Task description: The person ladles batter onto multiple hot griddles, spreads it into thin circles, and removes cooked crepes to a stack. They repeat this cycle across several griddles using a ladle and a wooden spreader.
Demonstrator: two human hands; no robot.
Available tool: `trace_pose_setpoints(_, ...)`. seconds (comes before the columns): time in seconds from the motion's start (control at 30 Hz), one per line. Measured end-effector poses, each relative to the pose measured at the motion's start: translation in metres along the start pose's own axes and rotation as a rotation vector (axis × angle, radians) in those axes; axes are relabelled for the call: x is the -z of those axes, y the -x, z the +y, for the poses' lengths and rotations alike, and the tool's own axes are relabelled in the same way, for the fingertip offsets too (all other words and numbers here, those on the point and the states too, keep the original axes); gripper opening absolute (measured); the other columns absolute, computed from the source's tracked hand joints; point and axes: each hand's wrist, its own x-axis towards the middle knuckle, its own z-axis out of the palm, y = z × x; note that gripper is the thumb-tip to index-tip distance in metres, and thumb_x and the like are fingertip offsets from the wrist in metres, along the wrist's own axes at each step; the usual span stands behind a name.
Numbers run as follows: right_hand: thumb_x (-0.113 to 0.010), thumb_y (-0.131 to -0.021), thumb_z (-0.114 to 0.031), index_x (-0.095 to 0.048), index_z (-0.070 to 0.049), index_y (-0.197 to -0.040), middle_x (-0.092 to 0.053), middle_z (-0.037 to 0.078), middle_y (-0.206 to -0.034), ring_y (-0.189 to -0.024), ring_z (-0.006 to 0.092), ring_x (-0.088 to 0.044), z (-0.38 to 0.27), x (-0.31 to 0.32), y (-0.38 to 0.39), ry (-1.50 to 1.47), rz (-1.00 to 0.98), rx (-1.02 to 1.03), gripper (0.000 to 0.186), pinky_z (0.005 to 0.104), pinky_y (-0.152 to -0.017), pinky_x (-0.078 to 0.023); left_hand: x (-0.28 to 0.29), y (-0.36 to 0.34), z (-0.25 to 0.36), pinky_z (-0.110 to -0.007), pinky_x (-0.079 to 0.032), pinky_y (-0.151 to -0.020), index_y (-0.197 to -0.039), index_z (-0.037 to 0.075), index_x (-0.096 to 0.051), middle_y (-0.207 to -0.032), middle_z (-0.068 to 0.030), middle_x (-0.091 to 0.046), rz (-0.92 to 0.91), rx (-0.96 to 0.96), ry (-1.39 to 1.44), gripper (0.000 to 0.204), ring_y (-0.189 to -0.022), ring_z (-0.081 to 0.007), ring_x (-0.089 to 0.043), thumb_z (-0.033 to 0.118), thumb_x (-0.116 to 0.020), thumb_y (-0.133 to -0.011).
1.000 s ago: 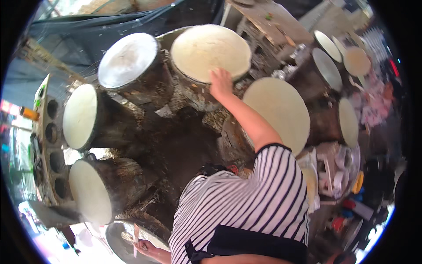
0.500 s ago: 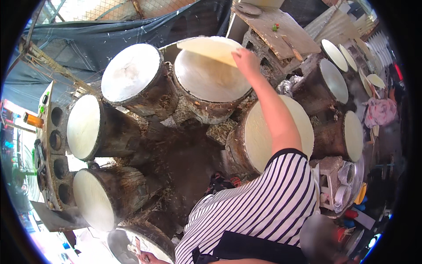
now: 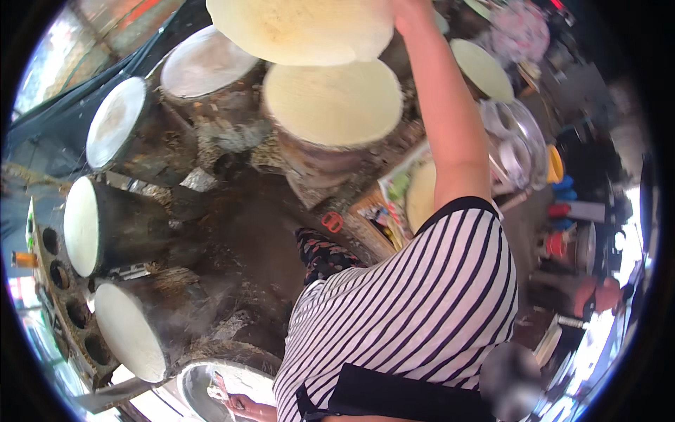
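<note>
My right arm reaches up to the top edge, where my right hand (image 3: 399,13), partly cut off, grips a large thin cream round sheet (image 3: 302,24) by its rim. Below the sheet stands a drum stove (image 3: 330,105), its round top coated pale cream. Low in the view, my left hand (image 3: 242,404) is closed on a pale flat stick (image 3: 220,387) over a metal basin (image 3: 190,387) with whitish contents.
More drum stoves (image 3: 112,126) curve round the left, beside a concrete-block ledge (image 3: 70,330). A tray (image 3: 373,225) with odd items lies inside the ring. Metal pans (image 3: 517,158) and a yellow container (image 3: 555,165) sit at the right. Dark sheeting hangs upper left.
My right hand has peeled the sheet up from a drum top and carried it to the top edge. The view has turned. My left hand stays at the basin with the stick.
</note>
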Motion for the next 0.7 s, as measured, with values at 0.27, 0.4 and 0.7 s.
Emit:
trace_pose_setpoints(0.27, -0.06, -0.084, -0.014, -0.051, -0.001, -0.118, -0.06, 0.011, -0.115, -0.105, 0.026, -0.058, 0.021, 0.364, 0.213, -0.36, 0.596, -0.373, 0.037, 0.0406, -0.094, -0.044, -0.014, -0.013, 0.033, -0.02, -0.042, -0.053, -0.121, -0.005, -0.048, -0.079, -0.0058, -0.054, -0.241, -0.024, -0.159, 0.036, -0.057, -0.0105, -0.044, -0.002, -0.044, -0.086)
trace_pose_setpoints(0.4, -0.06, -0.084, -0.01, -0.055, -0.005, -0.111, -0.062, 0.008, -0.105, -0.093, 0.0235, -0.061, 0.152, 0.518, 0.405, -0.513, 0.925, -0.502, 0.028, 0.0367, -0.079, -0.054, -0.044, -0.019, 0.039, -0.02, -0.042, -0.053, -0.122, -0.005, -0.048, -0.079, -0.0058, -0.054, -0.34, -0.014, -0.194, 0.036, -0.057, -0.01, -0.044, -0.002, -0.044, -0.086)
trace_pose_setpoints(0.7, -0.061, -0.083, -0.015, -0.05, -0.006, -0.116, -0.059, 0.01, -0.105, -0.089, 0.0231, -0.06, 0.229, 0.508, 0.551, -0.408, 1.219, -0.92, 0.035, 0.0379, -0.069, -0.053, -0.069, 0.044, -0.007, -0.019, -0.041, -0.051, -0.122, -0.005, -0.048, -0.079, -0.0059, -0.054, -0.369, 0.001, -0.257, 0.036, -0.056, -0.0088, -0.043, -0.002, -0.043, -0.086)
